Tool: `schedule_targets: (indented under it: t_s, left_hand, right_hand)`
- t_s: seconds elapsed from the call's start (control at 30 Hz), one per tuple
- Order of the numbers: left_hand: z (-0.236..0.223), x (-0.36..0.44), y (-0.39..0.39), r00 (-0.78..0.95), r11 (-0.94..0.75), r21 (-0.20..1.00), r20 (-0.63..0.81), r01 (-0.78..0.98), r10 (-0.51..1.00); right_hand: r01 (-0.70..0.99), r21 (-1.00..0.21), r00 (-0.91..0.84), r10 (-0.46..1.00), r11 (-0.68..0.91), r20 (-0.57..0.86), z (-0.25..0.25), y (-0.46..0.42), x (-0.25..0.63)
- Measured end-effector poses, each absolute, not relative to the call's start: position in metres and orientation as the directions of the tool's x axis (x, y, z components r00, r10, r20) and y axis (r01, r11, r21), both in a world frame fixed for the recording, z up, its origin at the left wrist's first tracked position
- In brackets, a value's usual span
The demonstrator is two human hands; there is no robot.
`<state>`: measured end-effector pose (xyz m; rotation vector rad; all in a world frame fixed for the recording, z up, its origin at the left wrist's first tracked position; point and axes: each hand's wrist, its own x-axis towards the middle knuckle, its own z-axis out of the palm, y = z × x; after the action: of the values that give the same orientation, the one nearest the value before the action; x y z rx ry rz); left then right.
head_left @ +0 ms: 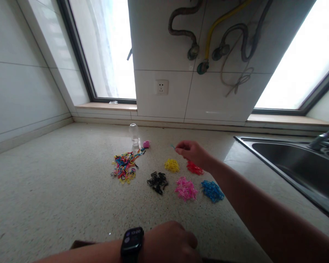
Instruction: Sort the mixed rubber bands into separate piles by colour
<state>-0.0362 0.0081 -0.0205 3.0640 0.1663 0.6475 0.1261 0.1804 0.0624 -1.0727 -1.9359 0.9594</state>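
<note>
My right hand [193, 152] reaches out over the counter, its fingers pinched on a small teal rubber band [172, 147]. It hovers above a red pile of bands [194, 168], next to a yellow pile [171, 165]. Black [157, 181], pink [185, 189] and blue [212, 191] piles lie nearer to me. A mixed, many-coloured heap [125, 166] lies to the left. My left hand [170, 243], with a dark watch [132, 241] on the wrist, rests curled into a fist at the counter's near edge; I cannot see anything in it.
A small clear bottle [134, 134] and a pink cap [146, 144] stand behind the mixed heap. A steel sink [296, 164] with a tap [325, 140] lies at the right. The speckled counter [57, 182] ends at a tiled wall with a socket [162, 87] and hoses [208, 40].
</note>
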Motion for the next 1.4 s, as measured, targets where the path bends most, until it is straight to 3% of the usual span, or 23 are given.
schedule_targets:
  t_s: [0.1,0.27,0.77,1.4]
  left_hand:
    - [-0.018,-0.036,0.009,0.918,-0.994,0.031,0.381,0.106,0.11]
    - [-0.012,-0.036,0.008,0.916,-0.995,0.027,0.388,0.095,0.098]
    - [0.004,-0.033,-0.002,0.944,-0.992,0.014,0.307,0.124,0.122]
    - [0.007,-0.034,-0.005,0.944,-0.991,0.003,0.304,0.137,0.131]
  right_hand:
    - [0.192,-0.945,-0.275,0.939,0.264,0.207,0.061,0.167,0.164]
    - [0.061,-0.979,-0.195,0.964,0.193,0.178,0.049,0.154,0.219]
    - [0.068,-0.987,-0.398,0.911,0.144,0.106,0.041,0.145,0.231]
    - [0.089,-0.987,-0.448,0.89,0.135,0.082,0.038,0.149,0.236]
